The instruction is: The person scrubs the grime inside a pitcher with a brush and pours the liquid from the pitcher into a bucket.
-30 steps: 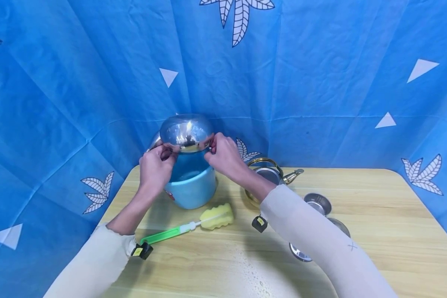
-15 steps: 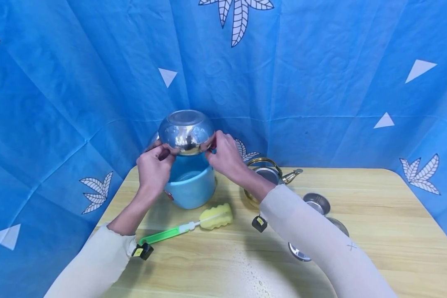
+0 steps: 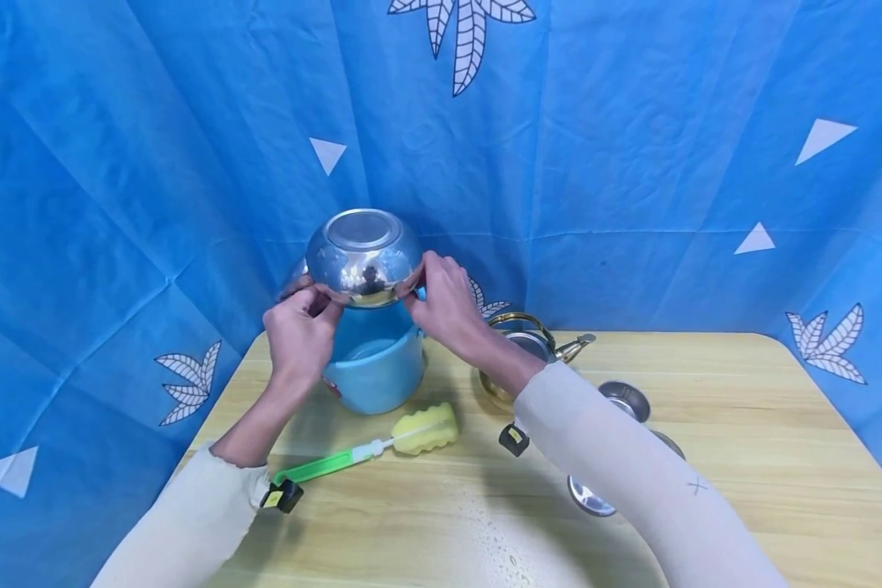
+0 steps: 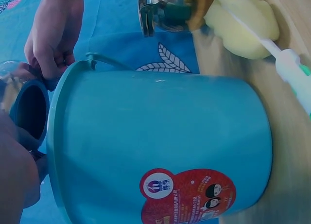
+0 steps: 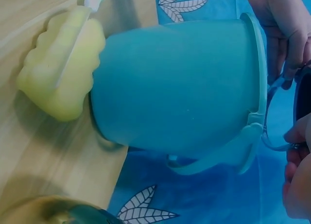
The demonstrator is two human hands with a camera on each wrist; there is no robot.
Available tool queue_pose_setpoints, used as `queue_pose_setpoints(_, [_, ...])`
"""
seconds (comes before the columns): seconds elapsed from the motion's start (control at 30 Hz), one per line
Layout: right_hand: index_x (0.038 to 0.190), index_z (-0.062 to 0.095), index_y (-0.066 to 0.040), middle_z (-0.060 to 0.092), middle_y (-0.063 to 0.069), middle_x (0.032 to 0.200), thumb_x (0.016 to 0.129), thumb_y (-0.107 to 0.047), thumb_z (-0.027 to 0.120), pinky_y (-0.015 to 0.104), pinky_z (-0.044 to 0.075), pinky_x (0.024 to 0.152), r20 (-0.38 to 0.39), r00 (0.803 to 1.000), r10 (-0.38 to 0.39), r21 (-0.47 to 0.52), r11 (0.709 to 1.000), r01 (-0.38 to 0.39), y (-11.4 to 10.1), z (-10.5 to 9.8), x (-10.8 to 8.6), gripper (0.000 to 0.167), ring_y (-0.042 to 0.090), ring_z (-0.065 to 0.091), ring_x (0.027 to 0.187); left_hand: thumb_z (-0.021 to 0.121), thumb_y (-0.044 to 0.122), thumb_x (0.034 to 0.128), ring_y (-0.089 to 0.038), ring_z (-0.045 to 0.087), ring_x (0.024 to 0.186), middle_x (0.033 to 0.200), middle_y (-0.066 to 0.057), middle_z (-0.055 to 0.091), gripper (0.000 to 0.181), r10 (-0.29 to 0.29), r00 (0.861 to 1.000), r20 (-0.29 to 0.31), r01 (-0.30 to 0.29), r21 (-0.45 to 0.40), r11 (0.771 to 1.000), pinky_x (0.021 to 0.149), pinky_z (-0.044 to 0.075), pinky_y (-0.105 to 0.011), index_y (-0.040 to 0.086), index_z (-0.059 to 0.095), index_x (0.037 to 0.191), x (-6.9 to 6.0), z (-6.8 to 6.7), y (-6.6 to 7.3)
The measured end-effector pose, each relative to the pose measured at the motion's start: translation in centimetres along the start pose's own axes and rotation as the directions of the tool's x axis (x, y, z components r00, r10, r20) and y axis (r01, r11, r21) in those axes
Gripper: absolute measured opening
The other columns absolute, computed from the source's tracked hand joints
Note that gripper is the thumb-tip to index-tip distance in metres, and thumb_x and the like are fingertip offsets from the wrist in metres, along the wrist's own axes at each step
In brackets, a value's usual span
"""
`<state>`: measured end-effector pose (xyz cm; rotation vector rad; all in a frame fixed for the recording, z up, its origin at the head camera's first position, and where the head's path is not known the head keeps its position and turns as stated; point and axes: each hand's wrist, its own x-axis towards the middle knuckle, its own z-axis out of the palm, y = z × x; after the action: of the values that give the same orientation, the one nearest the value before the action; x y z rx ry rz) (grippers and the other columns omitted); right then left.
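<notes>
A shiny steel bowl [image 3: 365, 253] is upside down above the mouth of a light blue bucket [image 3: 378, 377], its flat base facing up and toward the head camera. My left hand [image 3: 299, 339] pinches the bowl's rim on the left. On the right side of the rim, my right hand [image 3: 450, 300] grips with thumb and fingers. The dark opening of the bowl [image 4: 34, 110] shows at the edge of the left wrist view, beside the bucket's rim. A second shiny metal surface [image 3: 292, 279] lies behind my left hand, mostly hidden; its kind cannot be told.
A sponge brush [image 3: 424, 429] with a green handle lies before the bucket. Behind my right forearm stands a gold-handled kettle [image 3: 496, 390]. Small metal cups [image 3: 627, 400] and a round metal piece [image 3: 590, 496] are partly covered by the sleeve. Water drops dot the wooden table [image 3: 426, 523].
The bowl has risen slightly and tipped, so that its flat base now shows fully in the head view. Both hands have kept their hold and moved a little up and left.
</notes>
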<state>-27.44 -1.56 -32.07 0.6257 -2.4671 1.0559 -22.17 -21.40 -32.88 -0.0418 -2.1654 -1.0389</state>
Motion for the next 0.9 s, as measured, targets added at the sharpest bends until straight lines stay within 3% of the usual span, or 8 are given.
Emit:
queue_pose_setpoints(0.13, [0.099,0.061,-0.006,0.069,0.013,0.093,0.092,-0.014,0.072,0.043,0.049,0.093,-0.007,1.000,-0.015,-0.007,1.000,0.015,-0.11,-0.22,0.08,0.015,0.027,0.058,0.093,0.073,0.016,0.0965,-0.027,0.073,0.081,0.095,-0.017,0.079,0.018,0.028,0.999,-0.021,-0.029,-0.024,0.999,0.065,0.045,-0.004,0.002,0.081,0.103,0.02,-0.07,0.10])
queue_pose_setpoints(0.37, [0.101,0.061,-0.006,0.067,0.009,0.093,0.094,-0.016,0.072,0.044,0.046,0.098,-0.015,0.999,-0.042,-0.034,0.999,0.041,-0.48,-0.77,0.23,0.017,0.027,0.058,0.094,0.073,0.019,0.0966,-0.030,0.078,0.100,0.108,-0.014,0.080,0.019,0.036,0.999,-0.037,-0.039,-0.067,0.997,0.075,0.048,-0.002,0.002,0.081,0.101,0.27,-0.35,0.47])
queue_pose_setpoints(0.57, [0.102,0.065,-0.007,0.072,0.009,0.097,0.094,-0.017,0.072,0.046,0.047,0.102,0.011,0.999,-0.030,-0.073,0.997,0.031,-0.35,-0.67,0.11,0.015,0.027,0.062,0.097,0.074,0.017,0.0958,-0.030,0.077,0.088,0.095,-0.019,0.079,0.019,0.036,0.999,-0.011,-0.037,-0.021,0.999,0.069,0.046,-0.002,-0.001,0.079,0.097,0.17,-0.19,0.09])
queue_pose_setpoints(0.7, [0.105,0.068,-0.008,0.074,0.006,0.100,0.093,-0.016,0.072,0.045,0.048,0.103,0.041,0.999,-0.025,-0.100,0.995,0.029,-0.09,-0.44,-0.15,0.015,0.026,0.064,0.099,0.073,0.014,0.0958,-0.030,0.077,0.089,0.094,-0.018,0.079,0.016,0.012,0.999,0.030,-0.013,0.008,1.000,0.071,0.044,0.000,0.000,0.078,0.095,-0.13,-0.16,-0.32])
queue_pose_setpoints(0.8, [0.105,0.069,-0.007,0.074,0.007,0.100,0.093,-0.015,0.072,0.044,0.050,0.098,0.045,0.998,-0.044,-0.098,0.994,0.048,-0.04,-0.37,-0.29,0.015,0.026,0.064,0.098,0.072,0.014,0.0958,-0.029,0.077,0.089,0.094,-0.017,0.079,0.014,0.029,0.999,0.031,-0.030,0.029,0.999,0.073,0.043,0.000,0.000,0.078,0.094,-0.18,-0.27,-0.43])
queue_pose_setpoints(0.9, [0.104,0.070,-0.007,0.075,0.006,0.099,0.092,-0.014,0.071,0.041,0.053,0.092,0.035,0.997,-0.069,-0.084,0.994,0.072,-0.04,-0.47,-0.31,0.014,0.025,0.066,0.097,0.071,0.013,0.0964,-0.029,0.076,0.088,0.093,-0.017,0.078,0.015,0.071,0.997,0.029,-0.072,0.059,0.996,0.076,0.052,-0.011,0.000,0.076,0.094,-0.01,-0.44,-0.28])
